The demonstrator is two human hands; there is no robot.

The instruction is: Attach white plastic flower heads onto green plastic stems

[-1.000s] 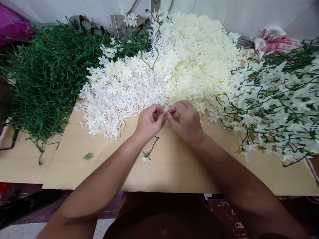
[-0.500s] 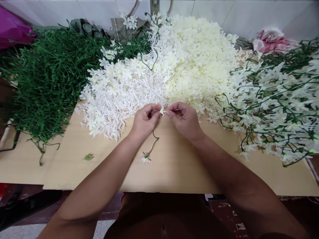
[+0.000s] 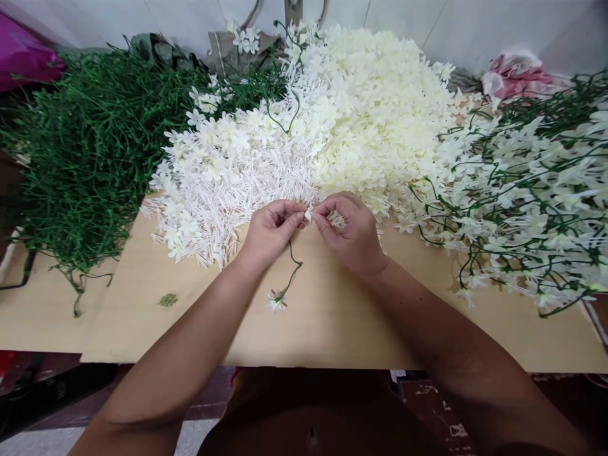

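Both hands meet over the cardboard, at the front edge of the flower heaps. A small white artificial flower [image 3: 308,216] is pinched between the fingertips of my left hand [image 3: 275,229] and my right hand [image 3: 350,231], mostly covered by them. Below my left hand a green plastic stem [image 3: 295,273] lies on the board, its upper end hidden by the hand. A white flower [image 3: 276,300] sits at its lower end. Just beyond the hands are a pile of white thin-stalked pieces [image 3: 266,168] and a heap of pale yellow petals [image 3: 384,120].
Green plastic stems [image 3: 95,139] are heaped at the left. Finished-looking stemmed white flowers [image 3: 532,202] spread over the right side. A small green scrap [image 3: 168,299] lies on the cardboard [image 3: 133,329]. A tiled wall [image 3: 399,16] stands behind, with a pink-and-white bag [image 3: 517,76] before it.
My right hand's fingertips have closed in on the white flower and cover more of it. My left hand has shifted slightly left; the stem on the board stays in place.
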